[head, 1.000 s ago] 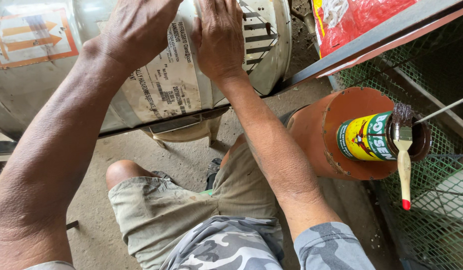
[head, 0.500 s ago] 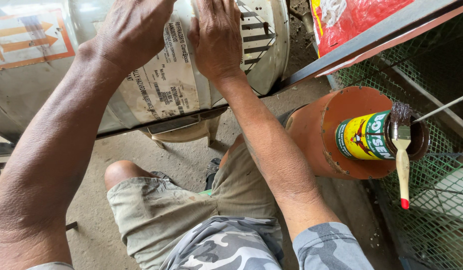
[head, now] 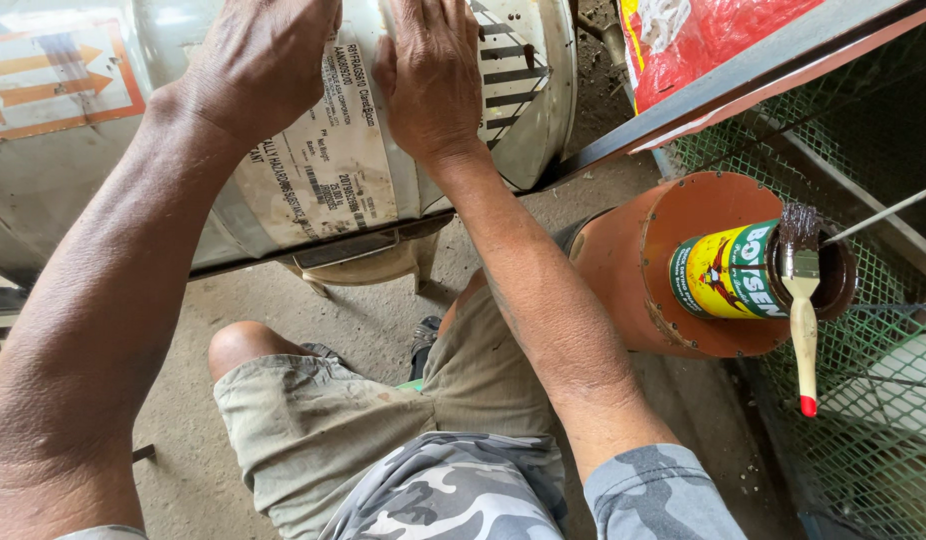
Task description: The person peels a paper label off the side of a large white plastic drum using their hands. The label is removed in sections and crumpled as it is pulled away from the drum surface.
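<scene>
A large silver metal cylinder with a worn paper label lies on its side in front of me. Both of my hands press flat on its curved surface near the top of the view. My left hand rests on the label's upper left part, and my right hand lies just to the right of it, fingers together. Neither hand holds anything. My fingertips are cut off by the frame's top edge.
To the right, a paint can with dark paint stands on a rust-orange round cylinder, a paintbrush laid across its rim. Green wire mesh, a red bag and a dirt floor surround my knees.
Both hands stay pressed on the cylinder. The view has shifted slightly, so the hands sit a little higher in the frame.
</scene>
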